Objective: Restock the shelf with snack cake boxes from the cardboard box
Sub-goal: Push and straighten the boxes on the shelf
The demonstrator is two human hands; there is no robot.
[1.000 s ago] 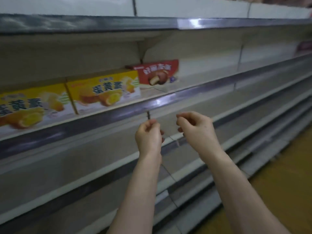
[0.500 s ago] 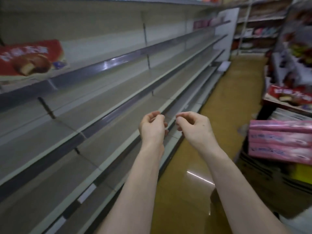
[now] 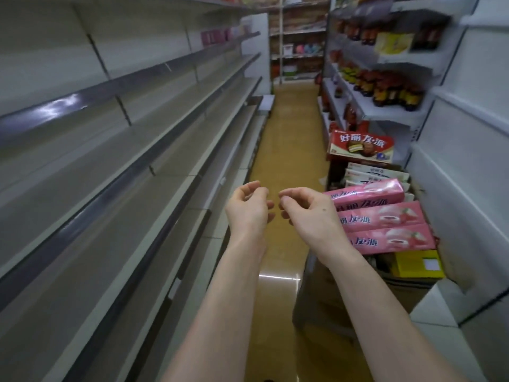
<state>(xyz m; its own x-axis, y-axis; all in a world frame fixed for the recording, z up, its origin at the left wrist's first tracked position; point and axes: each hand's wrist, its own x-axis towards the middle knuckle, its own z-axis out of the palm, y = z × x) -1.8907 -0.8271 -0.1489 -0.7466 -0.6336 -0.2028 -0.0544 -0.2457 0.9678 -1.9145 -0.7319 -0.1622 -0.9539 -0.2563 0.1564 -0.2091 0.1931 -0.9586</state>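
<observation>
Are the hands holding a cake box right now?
No. The left hand and right hand are loosely curled in the air, holding nothing. The pink boxes sit untouched.

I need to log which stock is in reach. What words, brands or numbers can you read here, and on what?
"好丽友·派" in white on the red snack cake box with the chocolate pie picture.
"友·派", the line's start cut off by the right hand, on the front pink box and the pink box behind it.
Pink box edge on top: similar characters, blurred.
White boxes, yellow box, bottle labels: too blurred to read.
</observation>
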